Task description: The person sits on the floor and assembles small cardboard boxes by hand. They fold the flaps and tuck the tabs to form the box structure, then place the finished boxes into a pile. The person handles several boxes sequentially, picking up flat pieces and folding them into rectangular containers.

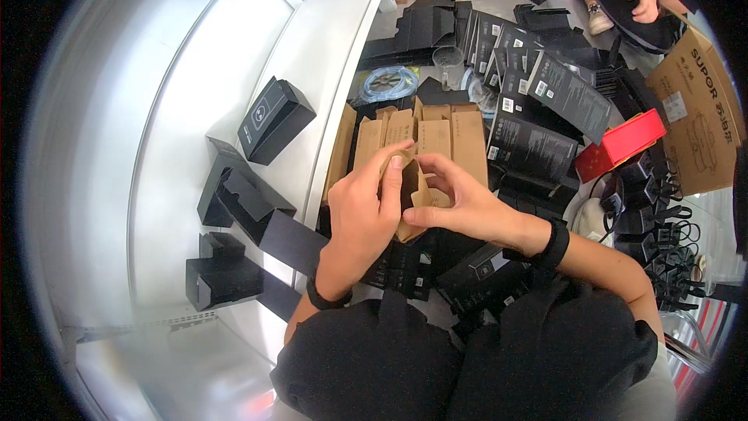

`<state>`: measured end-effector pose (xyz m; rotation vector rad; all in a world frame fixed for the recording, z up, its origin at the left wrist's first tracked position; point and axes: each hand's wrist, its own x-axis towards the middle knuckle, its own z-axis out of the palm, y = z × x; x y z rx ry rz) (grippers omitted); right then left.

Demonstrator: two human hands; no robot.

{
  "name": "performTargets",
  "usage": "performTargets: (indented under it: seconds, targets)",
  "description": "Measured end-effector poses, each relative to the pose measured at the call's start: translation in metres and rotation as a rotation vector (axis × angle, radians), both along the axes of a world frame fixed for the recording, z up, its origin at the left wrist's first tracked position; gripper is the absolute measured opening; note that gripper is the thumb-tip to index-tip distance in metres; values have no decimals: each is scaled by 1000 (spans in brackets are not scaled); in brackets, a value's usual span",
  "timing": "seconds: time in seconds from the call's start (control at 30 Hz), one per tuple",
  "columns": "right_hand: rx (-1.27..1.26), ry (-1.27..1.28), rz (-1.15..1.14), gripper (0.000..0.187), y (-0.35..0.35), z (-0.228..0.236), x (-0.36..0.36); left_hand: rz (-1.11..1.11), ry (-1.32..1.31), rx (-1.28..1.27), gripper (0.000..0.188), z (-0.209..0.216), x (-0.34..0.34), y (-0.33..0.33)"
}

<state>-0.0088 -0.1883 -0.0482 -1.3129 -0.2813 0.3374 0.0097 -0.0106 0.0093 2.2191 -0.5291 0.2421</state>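
Directly between the two hands sits a small brown carton (413, 191), its open mouth turned up toward the wearer and the long side of that mouth running roughly near to far. The left hand (362, 206) has its grip closed on the left wall, thumb along the rim; the right hand (471, 206) has thumb and fingers parted around the right side, thumb touching the near edge, though how firmly I cannot tell. Neither hand is clearly nearer. Just beyond the fingertips stand more brown cartons (467, 144). Farther right lie flat black boxes (532, 144); leftward, a black box (276, 121) rests on a white shelf (331, 54).
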Motion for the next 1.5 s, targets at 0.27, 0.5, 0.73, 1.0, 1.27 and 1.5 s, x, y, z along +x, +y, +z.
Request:
performTargets:
  seconds: [0.27, 0.5, 0.73, 1.0, 1.27, 1.5]
  targets:
    - [83, 266, 72, 75, 0, 7, 0, -227, 220, 122, 29, 10, -1, 2]
    - [227, 380, 191, 63, -29, 27, 10, -617, 90, 203, 60, 15, 18, 21]
    - [213, 372, 156, 60, -28, 25, 12, -583, 127, 165, 68, 6, 21, 27]
    - [260, 251, 134, 55, -16, 5, 12, -451, -87, 17, 51, -3, 26, 28]
    - [481, 332, 187, 60, -4, -5, 4, -446, -122, -52, 49, -6, 23, 22]
    - [420, 153, 168, 65, -9, 33, -4, -419, -406, -202, 43, 3, 16, 18]
